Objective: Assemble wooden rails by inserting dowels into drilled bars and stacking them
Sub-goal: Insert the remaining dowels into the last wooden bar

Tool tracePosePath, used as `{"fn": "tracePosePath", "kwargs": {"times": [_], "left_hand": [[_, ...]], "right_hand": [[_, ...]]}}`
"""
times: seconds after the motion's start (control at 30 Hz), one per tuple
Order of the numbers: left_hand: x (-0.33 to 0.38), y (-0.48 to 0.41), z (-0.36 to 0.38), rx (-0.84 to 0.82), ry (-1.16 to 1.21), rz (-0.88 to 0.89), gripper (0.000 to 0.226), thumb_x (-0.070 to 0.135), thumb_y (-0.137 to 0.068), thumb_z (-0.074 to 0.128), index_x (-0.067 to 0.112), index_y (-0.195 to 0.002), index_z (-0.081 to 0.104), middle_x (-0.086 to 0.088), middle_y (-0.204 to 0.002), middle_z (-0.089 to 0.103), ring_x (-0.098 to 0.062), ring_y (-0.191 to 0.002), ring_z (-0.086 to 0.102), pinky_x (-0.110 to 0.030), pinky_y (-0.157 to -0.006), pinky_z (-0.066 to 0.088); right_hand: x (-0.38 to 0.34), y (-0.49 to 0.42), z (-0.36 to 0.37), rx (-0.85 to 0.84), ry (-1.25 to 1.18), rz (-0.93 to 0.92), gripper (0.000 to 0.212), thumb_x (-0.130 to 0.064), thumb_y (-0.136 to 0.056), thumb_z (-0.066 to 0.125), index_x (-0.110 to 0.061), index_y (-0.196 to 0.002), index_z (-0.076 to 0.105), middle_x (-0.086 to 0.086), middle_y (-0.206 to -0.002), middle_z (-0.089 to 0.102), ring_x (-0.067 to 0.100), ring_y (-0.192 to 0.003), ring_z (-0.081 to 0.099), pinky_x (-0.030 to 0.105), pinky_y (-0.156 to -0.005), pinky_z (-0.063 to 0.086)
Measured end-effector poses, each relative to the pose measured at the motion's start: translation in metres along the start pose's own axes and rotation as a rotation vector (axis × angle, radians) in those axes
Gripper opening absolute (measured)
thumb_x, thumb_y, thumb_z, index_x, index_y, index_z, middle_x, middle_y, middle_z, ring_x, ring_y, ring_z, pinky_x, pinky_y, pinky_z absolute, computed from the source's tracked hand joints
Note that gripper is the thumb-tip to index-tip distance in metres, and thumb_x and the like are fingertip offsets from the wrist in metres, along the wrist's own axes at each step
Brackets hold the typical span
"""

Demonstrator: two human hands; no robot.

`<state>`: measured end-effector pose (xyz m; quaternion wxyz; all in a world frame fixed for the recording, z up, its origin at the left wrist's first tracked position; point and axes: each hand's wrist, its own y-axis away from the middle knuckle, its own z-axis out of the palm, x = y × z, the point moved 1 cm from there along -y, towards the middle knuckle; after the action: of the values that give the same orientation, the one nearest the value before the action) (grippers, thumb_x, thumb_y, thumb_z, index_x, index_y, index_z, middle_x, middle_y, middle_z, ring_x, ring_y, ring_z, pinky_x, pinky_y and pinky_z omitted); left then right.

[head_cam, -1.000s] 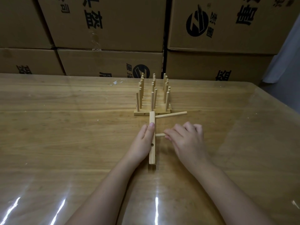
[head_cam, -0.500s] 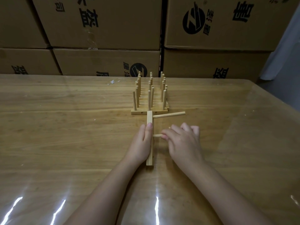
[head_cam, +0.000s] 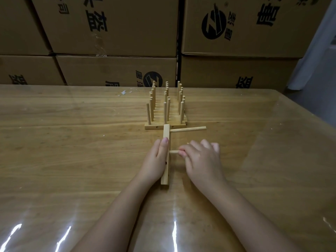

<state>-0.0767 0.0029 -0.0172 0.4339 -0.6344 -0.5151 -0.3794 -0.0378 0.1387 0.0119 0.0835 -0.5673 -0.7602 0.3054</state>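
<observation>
A drilled wooden bar lies on the table, its length running away from me. One dowel sticks out of its far end toward the right. My left hand rests on the bar's left side, fingers straight along it. My right hand pinches a second dowel whose tip meets the bar's middle hole. An open hole shows lower on the bar. Behind stands a group of finished rails with several upright dowels.
The wooden table is covered with a shiny clear sheet. Stacked cardboard boxes form a wall along its far edge. The table's right edge runs diagonally, with a pale curtain beyond it.
The bar and both hands keep their places relative to each other. The right hand's dowel shows slightly shorter at the bar. The camera view shifted a little.
</observation>
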Motion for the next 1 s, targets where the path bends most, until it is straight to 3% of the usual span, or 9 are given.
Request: {"fn": "tracePosePath", "kwargs": {"times": [0.07, 0.2, 0.3, 0.37, 0.5, 0.63, 0.77, 0.87, 1.0], "left_hand": [[0.000, -0.001, -0.003, -0.022, 0.059, -0.037, 0.037, 0.051, -0.097, 0.027, 0.031, -0.106, 0.057, 0.011, -0.102, 0.061, 0.003, -0.095, 0.055, -0.007, -0.072, 0.037], [-0.003, -0.005, -0.007, 0.035, 0.177, -0.093, 0.043, 0.047, -0.100, 0.028, 0.025, -0.118, 0.060, 0.006, -0.113, 0.065, -0.007, -0.107, 0.057, -0.026, -0.092, 0.043], [-0.003, -0.007, -0.009, 0.119, 0.300, -0.156, 0.036, 0.044, -0.101, 0.031, 0.022, -0.099, 0.059, 0.007, -0.081, 0.065, 0.001, -0.069, 0.062, -0.013, -0.061, 0.048], [-0.002, -0.008, -0.012, 0.132, 0.481, -0.225, 0.041, 0.043, -0.102, 0.030, 0.009, -0.097, 0.052, -0.007, -0.066, 0.060, -0.011, -0.046, 0.057, -0.021, -0.043, 0.046], [-0.002, -0.012, -0.022, 0.229, 0.827, -0.283, 0.047, 0.040, -0.103, 0.027, -0.002, -0.113, 0.048, -0.015, -0.071, 0.069, -0.013, -0.048, 0.060, -0.021, -0.044, 0.050], [0.003, -0.012, -0.025, 0.273, 1.045, -0.276, 0.049, 0.039, -0.103, 0.026, -0.002, -0.127, 0.040, -0.016, -0.086, 0.073, -0.020, -0.062, 0.071, -0.025, -0.052, 0.056], [0.005, -0.012, -0.025, 0.300, 1.103, -0.270, 0.051, 0.039, -0.103, 0.027, 0.000, -0.136, 0.029, -0.025, -0.128, 0.052, -0.031, -0.077, 0.073, -0.030, -0.058, 0.059], [0.003, -0.012, -0.024, 0.273, 1.104, -0.273, 0.050, 0.040, -0.102, 0.029, 0.005, -0.139, 0.027, -0.025, -0.134, 0.049, -0.035, -0.086, 0.071, -0.033, -0.064, 0.060], [0.000, -0.013, -0.022, 0.232, 1.024, -0.267, 0.045, 0.042, -0.102, 0.030, 0.012, -0.136, 0.026, -0.016, -0.124, 0.048, -0.035, -0.089, 0.071, -0.035, -0.070, 0.060]], "right_hand": [[0.000, 0.001, 0.001, 0.064, 0.010, -0.029, 0.024, -0.030, -0.090, 0.050, -0.020, -0.104, 0.067, -0.001, -0.090, 0.061, 0.021, -0.084, 0.054, 0.040, -0.080, 0.037], [0.005, 0.001, -0.004, 0.293, -0.145, -0.039, 0.034, -0.033, -0.093, 0.041, -0.017, -0.118, 0.057, 0.001, -0.106, 0.047, 0.014, -0.101, 0.046, 0.034, -0.096, 0.027], [0.010, 0.000, -0.003, 0.359, -0.285, 0.086, 0.035, -0.028, -0.092, 0.040, -0.011, -0.118, 0.057, 0.001, -0.108, 0.045, 0.012, -0.102, 0.044, 0.033, -0.093, 0.033], [0.016, -0.001, 0.000, 0.318, -0.350, 0.180, 0.031, -0.025, -0.094, 0.041, -0.011, -0.116, 0.058, -0.002, -0.108, 0.043, 0.012, -0.103, 0.044, 0.033, -0.091, 0.036], [0.029, -0.004, 0.005, 0.239, -0.546, 0.392, 0.022, -0.008, -0.093, 0.050, -0.016, -0.111, 0.058, 0.000, -0.109, 0.044, 0.019, -0.102, 0.051, 0.019, -0.085, 0.041], [0.039, -0.005, 0.013, 0.005, -0.251, 0.504, 0.035, -0.025, -0.089, 0.058, -0.014, -0.123, 0.054, 0.006, -0.118, 0.044, 0.025, -0.113, 0.046, 0.039, -0.099, 0.036], [0.044, -0.004, 0.021, -0.265, -0.078, 0.586, 0.056, -0.046, -0.087, 0.057, -0.018, -0.135, 0.043, 0.004, -0.129, 0.036, 0.023, -0.122, 0.039, 0.036, -0.102, 0.029], [0.044, -0.004, 0.022, -0.257, -0.024, 0.539, 0.032, -0.040, -0.088, 0.058, -0.021, -0.113, 0.060, 0.002, -0.122, 0.040, 0.021, -0.117, 0.042, 0.035, -0.099, 0.030], [0.047, -0.004, 0.024, -0.165, -0.079, 0.483, 0.016, -0.034, -0.091, 0.055, -0.021, -0.099, 0.061, -0.002, -0.108, 0.050, 0.016, -0.099, 0.051, 0.033, -0.086, 0.041]]}}
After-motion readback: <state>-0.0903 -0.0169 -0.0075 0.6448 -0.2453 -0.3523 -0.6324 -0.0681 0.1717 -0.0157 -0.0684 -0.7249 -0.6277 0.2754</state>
